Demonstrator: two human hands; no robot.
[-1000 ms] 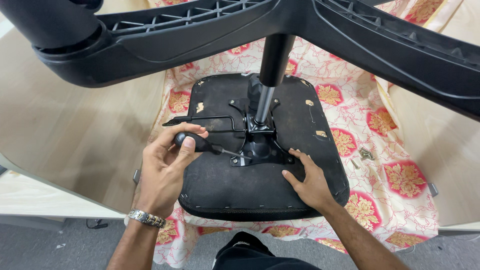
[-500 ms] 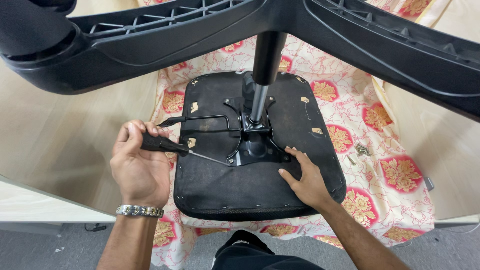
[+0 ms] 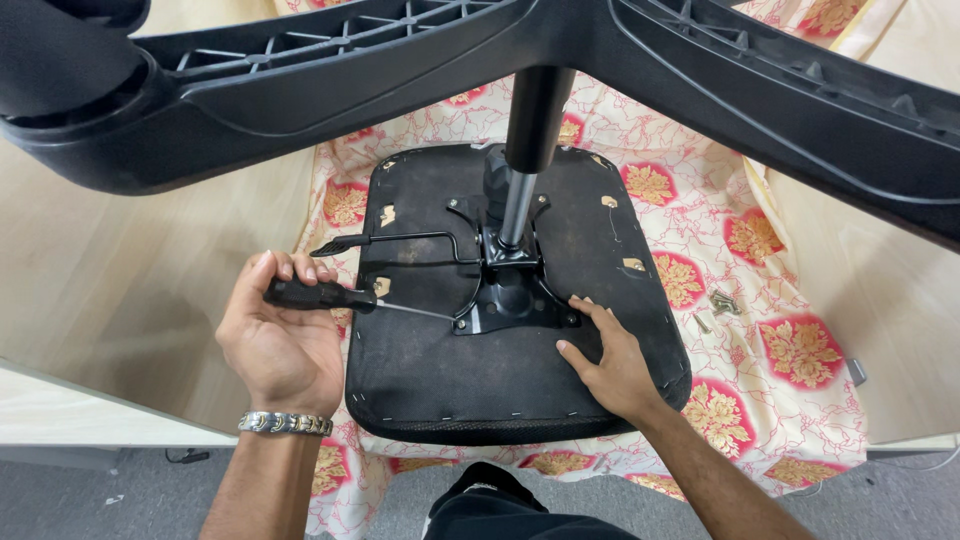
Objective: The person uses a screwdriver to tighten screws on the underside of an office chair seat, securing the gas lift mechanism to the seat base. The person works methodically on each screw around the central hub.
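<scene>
An upturned black office-chair seat (image 3: 500, 390) is seen lying on its padded face on a cream cloth with red and gold flower medallions (image 3: 760, 270), which is spread over the pale wooden counter (image 3: 130, 300). A shiny gas-lift column (image 3: 517, 205) is seen rising from the seat's middle, and the black five-star plastic base (image 3: 330, 70) is spread across the top of the view, close to the camera.

The left hand (image 3: 283, 340) is curled shut around the black handle of a screwdriver (image 3: 318, 295), held just off the seat's left edge. A silver link bracelet (image 3: 285, 424) is worn on that wrist. The slim metal shaft is laid nearly level, pointing right, and its tip is brought to the left corner of the black metal mechanism plate (image 3: 510, 295) bolted at the seat's centre. Just above the shaft, a thin black adjusting lever with a flat paddle end (image 3: 390, 240) is stretched out leftward from the plate.

The right hand (image 3: 610, 365) is laid flat on the seat's underside, fingers spread and empty, the fingertips touching the plate's right lower edge.

A few small loose metal screws (image 3: 722, 303) are left on the cloth, well right of the seat.
</scene>
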